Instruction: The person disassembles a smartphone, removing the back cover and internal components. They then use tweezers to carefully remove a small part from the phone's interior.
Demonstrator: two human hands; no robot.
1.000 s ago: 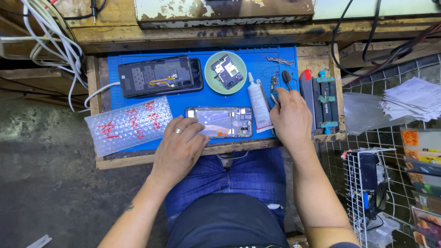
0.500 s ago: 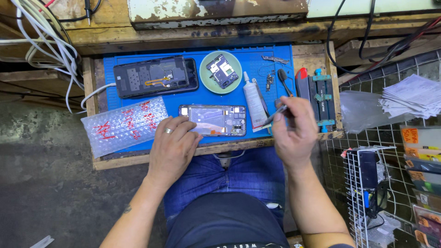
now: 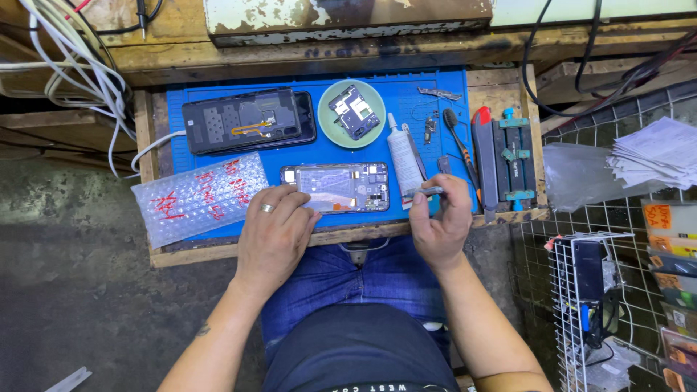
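fixing step on open phone (image 3: 335, 187) near front edge of blue mat (image 3: 414, 94). left hand (image 3: 276, 231) spread, pressing phone. right hand (image 3: 441, 218) pinching tweezers (image 3: 423, 192). next: steady, careful tip onto small part.

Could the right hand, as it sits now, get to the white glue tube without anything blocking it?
Probably yes: the right hand lies just below the white glue tube, with only bare blue mat between them, though it already pinches a small metal tool.
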